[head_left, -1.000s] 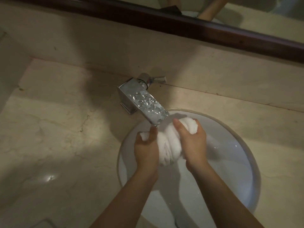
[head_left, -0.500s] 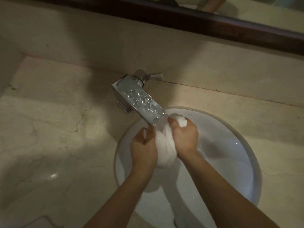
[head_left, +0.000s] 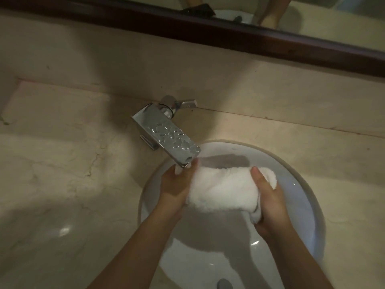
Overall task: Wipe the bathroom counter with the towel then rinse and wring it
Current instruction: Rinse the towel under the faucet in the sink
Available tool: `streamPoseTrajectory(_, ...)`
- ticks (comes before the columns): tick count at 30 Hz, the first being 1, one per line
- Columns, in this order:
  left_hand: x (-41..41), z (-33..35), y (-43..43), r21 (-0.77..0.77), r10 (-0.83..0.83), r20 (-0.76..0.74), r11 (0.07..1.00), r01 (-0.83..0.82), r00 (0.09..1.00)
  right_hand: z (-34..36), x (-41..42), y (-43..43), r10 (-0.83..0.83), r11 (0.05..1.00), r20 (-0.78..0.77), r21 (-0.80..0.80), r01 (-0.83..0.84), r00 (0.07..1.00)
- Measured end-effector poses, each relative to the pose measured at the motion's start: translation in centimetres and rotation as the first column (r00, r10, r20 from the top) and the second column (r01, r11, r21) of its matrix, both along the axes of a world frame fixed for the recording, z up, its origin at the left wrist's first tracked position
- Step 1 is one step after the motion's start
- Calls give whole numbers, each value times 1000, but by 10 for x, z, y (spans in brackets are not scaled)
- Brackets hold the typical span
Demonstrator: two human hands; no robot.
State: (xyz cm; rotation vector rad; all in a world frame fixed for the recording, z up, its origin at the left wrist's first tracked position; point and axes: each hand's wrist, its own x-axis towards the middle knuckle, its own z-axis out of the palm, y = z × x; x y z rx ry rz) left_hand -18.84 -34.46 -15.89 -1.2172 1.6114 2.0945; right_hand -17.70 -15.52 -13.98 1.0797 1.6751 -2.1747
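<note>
Grips the rolled white towel [head_left: 223, 188] at both ends, left hand [head_left: 177, 186] curled round the end beneath the faucet [head_left: 166, 132], right hand [head_left: 268, 201] wrapped round the other, and holds it over the sink [head_left: 295, 180], apparently to drop wrung water straight in.

Beige marble counter [head_left: 62, 163] carries a chrome faucet [head_left: 166, 134] beside the white sink [head_left: 295, 176].
</note>
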Motion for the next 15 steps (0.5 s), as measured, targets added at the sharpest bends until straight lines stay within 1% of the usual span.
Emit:
streamPoseTrajectory(2,-11,4,-4,98,47,-28,994,-44,999,8,-2,-2,15,1000,-59,16,-14,998)
streamPoseTrajectory(4,-17,4,-10,154,36,-62,988,-26,997,12,-4,-5,43,999,-90,10,-42,995)
streamPoseTrajectory(7,-18,12,-14,122,-27,-55,992,33,998,14,-4,-6,90,996,-107,-13,-92,990)
streamPoseTrajectory(9,-17,19,-12,110,-77,-91,990,87,993,11,-4,-5,114,993,-110,-12,-116,987)
streamPoseTrajectory(10,-13,19,-10,64,-112,-116,991,120,987,10,-4,-5,122,992,-117,5,-122,986)
streamPoseTrajectory(11,-9,20,-9,-33,-149,-122,989,146,981,8,-5,-7,133,991,-124,44,-128,983)
streamPoseTrajectory(12,-3,15,-8,-162,-193,-127,972,172,973,6,-6,-10,144,987,-128,94,-132,981)
streamPoseTrajectory(13,4,11,-6,-248,-224,-141,951,185,964,5,-8,-15,153,981,-129,144,-134,980)
streamPoseTrajectory(15,16,5,0,-296,-236,-137,937,188,962,2,-13,-27,176,959,-128,244,-141,976)
